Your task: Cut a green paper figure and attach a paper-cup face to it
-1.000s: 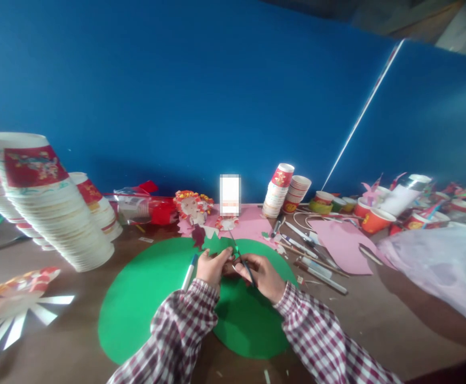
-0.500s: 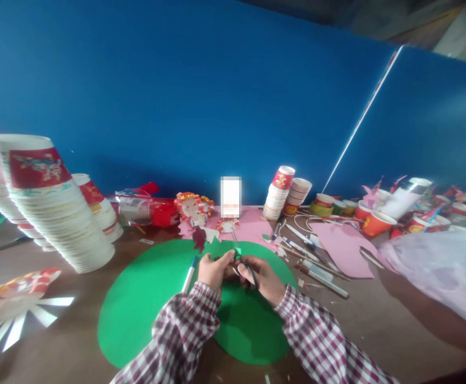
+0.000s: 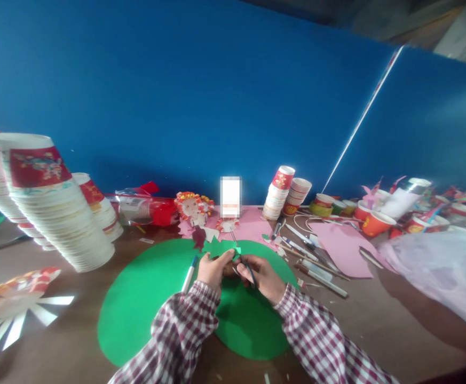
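My left hand [image 3: 213, 270] is closed, thumb and fingers pinching a small green paper piece [image 3: 238, 250]. In my right hand [image 3: 265, 276] are scissors [image 3: 251, 273] with dark handles, their blades pointing away from me at the green piece. Both hands are close together over a large green sheet with rounded lobes [image 3: 136, 304]. A white marker with a blue cap [image 3: 189, 273] lies on that sheet, left of my left hand. Just beyond it are a dark red paper cutout [image 3: 199, 237] and jagged green paper [image 3: 215, 245]. My fingers partly hide the piece I hold.
Tall paper cup stacks [image 3: 60, 208] lean at the left, near a fringed cut cup [image 3: 20, 304]. Shorter cup stacks [image 3: 278, 192] stand at the back. Pens [image 3: 323, 282], pink paper [image 3: 342, 248] and a plastic bag [image 3: 444, 272] lie to the right. A blue partition [image 3: 200, 96] rises behind.
The scissor blades have shifted slightly against the green paper piece between my fingers. Both hands keep nearly the same place, and the whole view has moved a little.
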`<state>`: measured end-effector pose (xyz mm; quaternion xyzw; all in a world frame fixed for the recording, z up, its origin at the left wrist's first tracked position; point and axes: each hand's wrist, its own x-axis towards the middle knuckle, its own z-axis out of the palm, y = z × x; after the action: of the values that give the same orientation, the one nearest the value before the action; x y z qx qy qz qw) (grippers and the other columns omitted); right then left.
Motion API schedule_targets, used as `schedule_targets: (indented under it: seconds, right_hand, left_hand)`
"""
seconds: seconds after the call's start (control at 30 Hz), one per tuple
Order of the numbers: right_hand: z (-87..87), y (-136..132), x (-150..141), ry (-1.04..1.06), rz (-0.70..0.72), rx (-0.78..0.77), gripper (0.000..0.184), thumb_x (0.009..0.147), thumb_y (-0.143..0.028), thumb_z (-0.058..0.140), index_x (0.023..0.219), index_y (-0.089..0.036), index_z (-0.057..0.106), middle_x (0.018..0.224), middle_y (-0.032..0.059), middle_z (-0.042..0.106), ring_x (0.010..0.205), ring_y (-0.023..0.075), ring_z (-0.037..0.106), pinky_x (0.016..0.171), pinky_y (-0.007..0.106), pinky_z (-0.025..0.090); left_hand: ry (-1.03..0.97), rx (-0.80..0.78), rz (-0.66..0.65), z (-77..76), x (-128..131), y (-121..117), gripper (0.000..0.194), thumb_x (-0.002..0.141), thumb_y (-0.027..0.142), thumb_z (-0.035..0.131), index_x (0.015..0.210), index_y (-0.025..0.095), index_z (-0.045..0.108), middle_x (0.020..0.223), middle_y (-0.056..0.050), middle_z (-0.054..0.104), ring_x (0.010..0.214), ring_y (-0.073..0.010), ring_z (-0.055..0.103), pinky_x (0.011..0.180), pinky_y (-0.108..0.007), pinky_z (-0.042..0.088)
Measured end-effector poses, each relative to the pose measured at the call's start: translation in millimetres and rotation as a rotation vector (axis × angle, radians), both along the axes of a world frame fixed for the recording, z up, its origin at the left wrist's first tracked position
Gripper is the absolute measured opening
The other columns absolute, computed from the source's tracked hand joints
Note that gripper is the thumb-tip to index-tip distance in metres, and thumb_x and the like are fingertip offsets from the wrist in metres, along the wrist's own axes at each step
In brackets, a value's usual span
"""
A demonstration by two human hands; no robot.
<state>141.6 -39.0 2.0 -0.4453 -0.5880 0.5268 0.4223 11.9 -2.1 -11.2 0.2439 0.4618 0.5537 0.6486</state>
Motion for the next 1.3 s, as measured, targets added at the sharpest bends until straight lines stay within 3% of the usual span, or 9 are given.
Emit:
schedule_targets:
  seconds: [0.7, 0.93, 1.13, 1.3]
  right_hand:
    - [-2.8, -0.5, 0.4, 0.059, 0.021, -0.023, 0.038, 0.073, -0.050, 0.065, 0.090, -0.016, 0.062, 0.057, -0.0039, 0.048, 0.050, 0.0095, 0.043, 0.051, 0.023, 0.036]
    - [0.2, -0.1, 1.8, 0.020, 0.027, -0.001, 0.035, 0.075, -0.049, 0.063, 0.089, -0.016, 0.063, 0.057, -0.0039, 0.046, 0.050, 0.0091, 0.041, 0.048, 0.023, 0.031]
    - [-2.8, 0.8, 2.6, 0.017, 0.035, -0.013, 0.036, 0.075, -0.050, 0.063, 0.091, -0.017, 0.062, 0.057, -0.0038, 0.048, 0.050, 0.0100, 0.043, 0.050, 0.024, 0.033]
    - [-3.3, 0.5, 2.9, 0.008, 0.034, -0.021, 0.036, 0.074, -0.050, 0.064, 0.091, -0.018, 0.063, 0.056, -0.0040, 0.048, 0.050, 0.0101, 0.043, 0.050, 0.024, 0.033]
  left_hand:
    - [0.021, 0.001, -0.001, 1.6, -1.3, 1.7, 0.039, 0.053, 0.023, 0.081, 0.082, 0.006, 0.061, 0.046, 0.002, 0.054, 0.037, -0.0110, 0.051, 0.035, -0.022, 0.043]
    - [0.036, -0.001, 0.009, 2.2, -3.2, 1.8, 0.042, 0.054, 0.022, 0.081, 0.087, 0.006, 0.061, 0.048, 0.002, 0.056, 0.040, -0.0121, 0.055, 0.037, -0.021, 0.043]
    - [0.046, 0.008, 0.030, 0.1, -2.8, 5.2, 0.046, 0.055, 0.019, 0.081, 0.092, 0.005, 0.058, 0.053, -0.001, 0.059, 0.043, -0.0128, 0.057, 0.035, -0.019, 0.040]
    - [0.046, 0.043, 0.024, -1.9, -5.2, 6.9, 0.037, 0.053, 0.021, 0.081, 0.077, 0.008, 0.056, 0.050, 0.000, 0.058, 0.041, -0.0119, 0.055, 0.033, -0.018, 0.037]
